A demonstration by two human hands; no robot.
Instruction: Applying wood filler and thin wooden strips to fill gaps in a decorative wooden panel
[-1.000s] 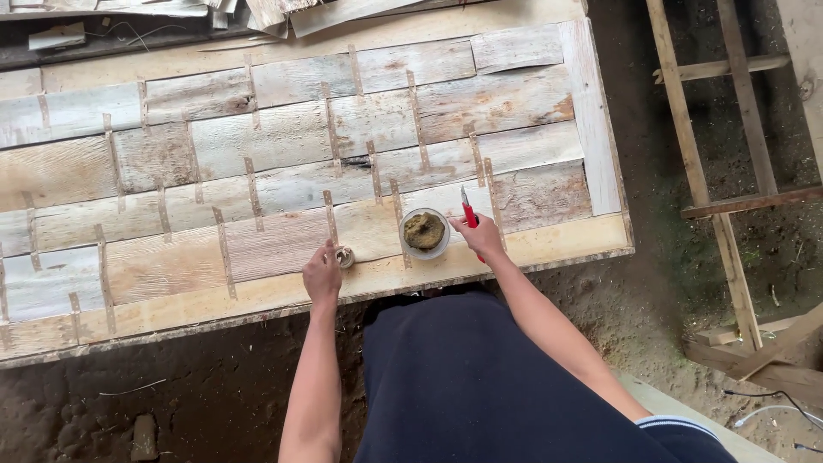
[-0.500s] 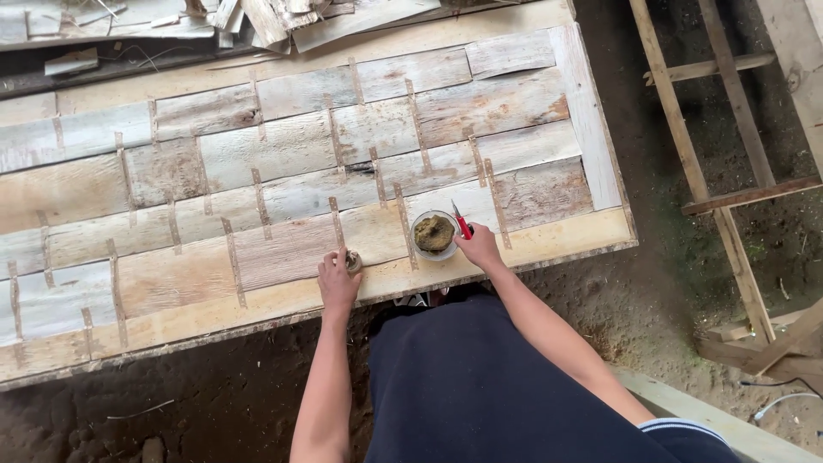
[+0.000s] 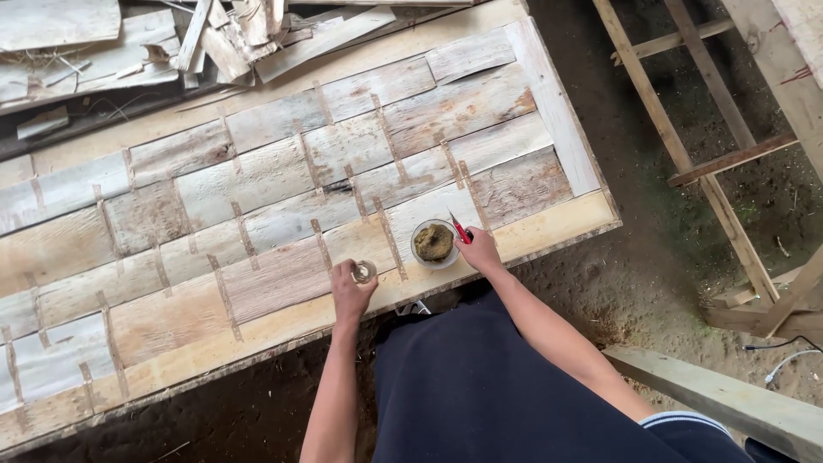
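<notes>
Gripping a red knife, right hand fingers clamped; left hand fingers curled around tape roll.

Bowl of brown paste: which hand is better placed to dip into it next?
Probably the right hand: it rests beside the bowl, holding the red-handled knife. The left hand grips a small tape roll.

1. Wooden panel: left end runs past the frame edge; full length not seen.
2. Small roll: partly covered by left hand; too small to tell its material.
3. Red-handled tool: lower handle hidden inside right hand; blade tip too small to make out.
4. Round dish: brownish lump inside, substance unclear.
5. Scrap pile: cut off at top edge.
6. Wooden frame: cropped at top and right.
</notes>
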